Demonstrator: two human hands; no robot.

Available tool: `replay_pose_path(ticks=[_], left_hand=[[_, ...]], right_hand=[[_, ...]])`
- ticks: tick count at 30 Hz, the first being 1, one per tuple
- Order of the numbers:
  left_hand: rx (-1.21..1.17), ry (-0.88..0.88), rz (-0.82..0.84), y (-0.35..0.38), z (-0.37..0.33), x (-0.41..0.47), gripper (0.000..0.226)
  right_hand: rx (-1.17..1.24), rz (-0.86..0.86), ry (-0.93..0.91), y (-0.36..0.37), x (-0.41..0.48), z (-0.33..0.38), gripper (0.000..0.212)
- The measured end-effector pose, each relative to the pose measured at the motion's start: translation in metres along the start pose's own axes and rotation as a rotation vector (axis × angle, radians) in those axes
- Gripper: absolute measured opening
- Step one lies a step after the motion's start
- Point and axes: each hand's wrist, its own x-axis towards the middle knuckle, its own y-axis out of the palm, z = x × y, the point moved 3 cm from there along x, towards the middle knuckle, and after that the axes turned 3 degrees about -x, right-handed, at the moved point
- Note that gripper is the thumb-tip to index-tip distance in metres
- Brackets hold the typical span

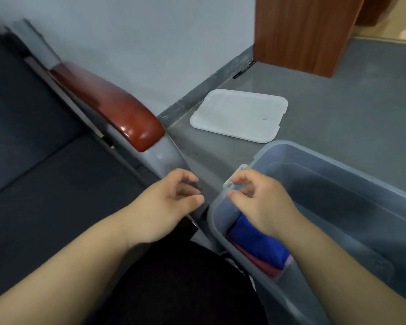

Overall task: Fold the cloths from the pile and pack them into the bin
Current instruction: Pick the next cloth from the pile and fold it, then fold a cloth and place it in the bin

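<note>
Grey bin, both hands loosely curled

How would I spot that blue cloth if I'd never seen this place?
Find the big see-through grey bin on the floor at the right. Look into its near end, just under the right hand: the blue cloth lies folded there on a pink cloth, its vivid blue unlike anything else in the bin.
</note>
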Motion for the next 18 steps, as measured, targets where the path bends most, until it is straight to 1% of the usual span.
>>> replay_pose_path(ticks=[1, 4, 9, 13, 18], left_hand=[[-0.021, 0.023, -0.066, -0.014, 0.002, -0.018, 0.036], [0.030, 0.083, -0.292, -0.057, 0.010, -0.072, 0.043], [0.067, 0.044, -0.579, -0.129, 0.042, -0.168, 0.045], [0.081, -0.018, -0.811, -0.187, 0.080, -0.245, 0.041], [0.109, -0.120, -1.031, -0.249, 0.139, -0.331, 0.042]], right_hand=[[0.002, 0.017, -0.072, 0.005, -0.004, 0.025, 0.018], [-0.078, 0.097, -0.271, 0.024, -0.014, 0.096, 0.020], [-0.179, 0.265, -0.562, 0.083, -0.044, 0.212, 0.026], [-0.240, 0.385, -0.737, 0.154, -0.075, 0.292, 0.026], [-0.254, 0.514, -0.837, 0.249, -0.117, 0.364, 0.019]])
